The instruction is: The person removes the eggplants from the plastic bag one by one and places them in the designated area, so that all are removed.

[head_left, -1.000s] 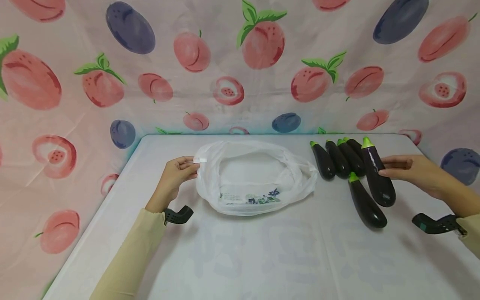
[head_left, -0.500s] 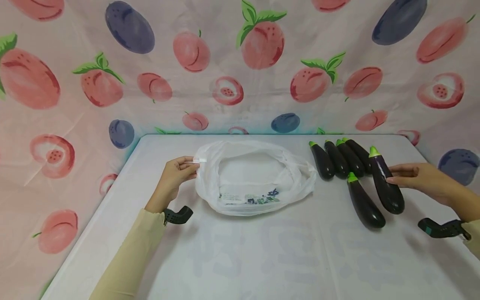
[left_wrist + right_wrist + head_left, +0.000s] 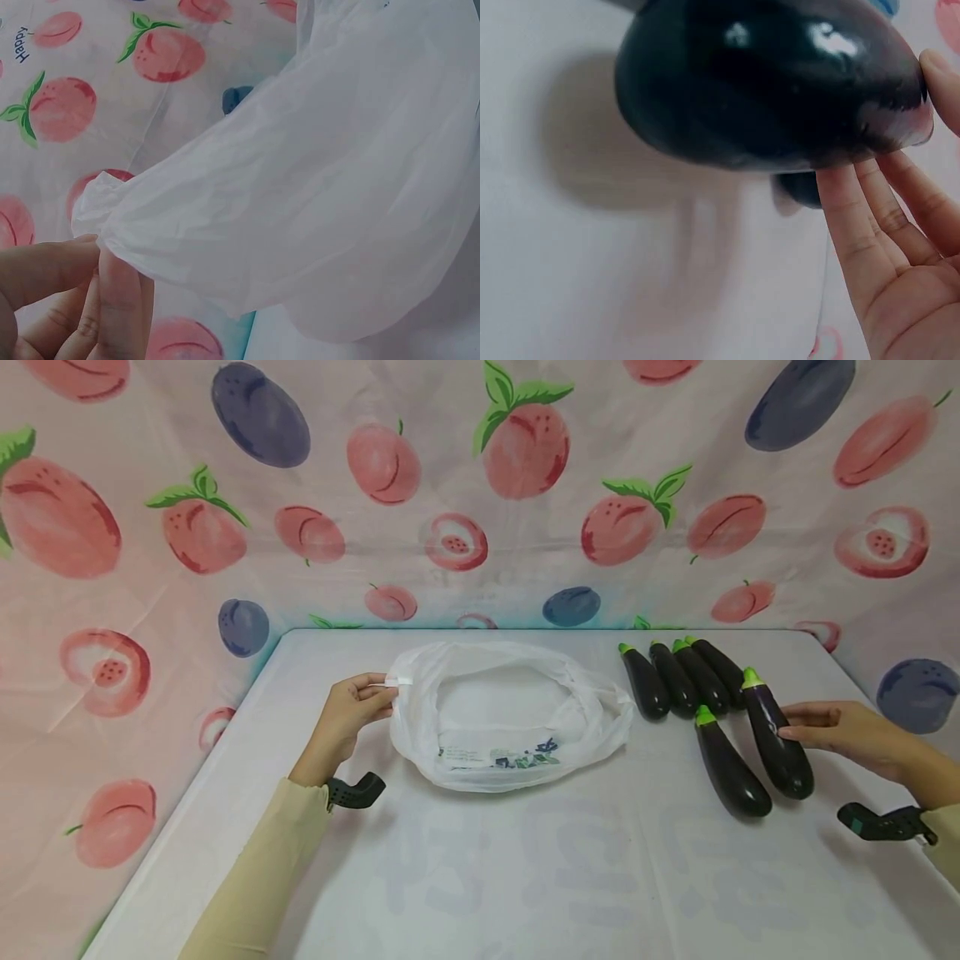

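Note:
On the left of the head view, my left hand (image 3: pixel 347 714) pinches the edge of a white plastic bag (image 3: pixel 510 781), whose mouth gapes upward in the middle of the table. The left wrist view shows the bag (image 3: pixel 300 187) stretched from between thumb and fingers (image 3: pixel 124 300). At the right, my right hand (image 3: pixel 851 735) grips a dark purple eggplant (image 3: pixel 780 747) with a green cap by its side. In the right wrist view this eggplant (image 3: pixel 772 82) is above the white surface, its shadow beneath. Another eggplant (image 3: pixel 731 768) lies just left of it.
Several more eggplants (image 3: pixel 678 681) lie side by side at the table's back right, close to the bag. A white cloth covers the table (image 3: pixel 525 877). Behind it hangs a fruit-print curtain (image 3: pixel 517 552).
My right hand has moved the eggplant rightward and toward the front of the table, away from the back row. The left hand and the bag have stayed put.

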Demonstrator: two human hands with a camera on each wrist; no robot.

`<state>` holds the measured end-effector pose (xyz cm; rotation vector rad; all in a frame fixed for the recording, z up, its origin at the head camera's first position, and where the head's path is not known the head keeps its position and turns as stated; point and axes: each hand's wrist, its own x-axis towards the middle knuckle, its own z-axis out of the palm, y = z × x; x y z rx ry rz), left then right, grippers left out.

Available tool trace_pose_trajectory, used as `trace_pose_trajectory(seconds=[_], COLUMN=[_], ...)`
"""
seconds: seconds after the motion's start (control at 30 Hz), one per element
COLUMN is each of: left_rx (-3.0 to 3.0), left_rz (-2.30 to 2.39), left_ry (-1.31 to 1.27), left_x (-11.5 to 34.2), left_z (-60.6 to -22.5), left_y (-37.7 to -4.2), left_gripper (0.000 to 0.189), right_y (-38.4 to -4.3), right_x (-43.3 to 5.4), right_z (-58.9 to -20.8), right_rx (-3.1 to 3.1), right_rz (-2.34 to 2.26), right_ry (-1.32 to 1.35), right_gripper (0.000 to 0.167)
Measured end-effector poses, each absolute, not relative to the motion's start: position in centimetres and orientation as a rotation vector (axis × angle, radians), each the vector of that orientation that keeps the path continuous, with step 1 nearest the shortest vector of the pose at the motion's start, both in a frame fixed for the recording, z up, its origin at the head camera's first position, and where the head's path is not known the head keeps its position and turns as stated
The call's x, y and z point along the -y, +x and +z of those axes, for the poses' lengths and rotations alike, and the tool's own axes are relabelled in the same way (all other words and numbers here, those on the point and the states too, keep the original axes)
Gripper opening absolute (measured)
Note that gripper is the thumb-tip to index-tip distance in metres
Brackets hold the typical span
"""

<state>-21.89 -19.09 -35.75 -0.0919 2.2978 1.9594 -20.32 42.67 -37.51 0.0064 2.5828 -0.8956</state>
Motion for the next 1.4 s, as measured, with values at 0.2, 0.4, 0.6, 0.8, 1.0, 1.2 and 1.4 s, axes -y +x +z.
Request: trace_pose_trajectory(seconds=[0.2, 0.4, 0.6, 0.8, 1.0, 1.2, 1.4], left_rx=[-2.306, -2.308, -2.310, -2.304, -2.306, -2.312, -2.310], left_rz=[1.952, 1.954, 1.953, 1.954, 1.954, 1.948, 1.952], left_ry=[-0.104, -0.097, -0.091, -0.097, -0.102, -0.106, -0.107], left_x=[19.0, 19.0, 19.1, 19.1, 19.1, 19.2, 19.1], left_z=[-35.6, -35.6, -35.7, -35.7, -35.8, -35.8, -35.8], left_y=[-21.8, -21.8, -21.8, -21.8, -21.9, -21.8, -21.9], left_gripper=[0.040, 0.040, 0.040, 0.040, 0.040, 0.040, 0.040], right_y=[-20.2, -20.3, -20.4, -20.3, -20.3, -20.3, -20.4], right_x=[-43.0, -43.3, -43.5, -43.6, -43.6, -43.5, -43.3], right_z=[-38.1, -38.7, -39.1, -39.2, -39.1, -39.1, -39.0], right_rx=[-2.572, -2.551, -2.513, -2.475, -2.457, -2.452, -2.450], right_rz=[-0.862, -0.851, -0.830, -0.839, -0.828, -0.814, -0.811], right_ry=[-0.007, -0.010, -0.016, -0.064, -0.077, -0.069, -0.062], right_gripper=[0.075, 0.075, 0.077, 0.074, 0.073, 0.075, 0.075])
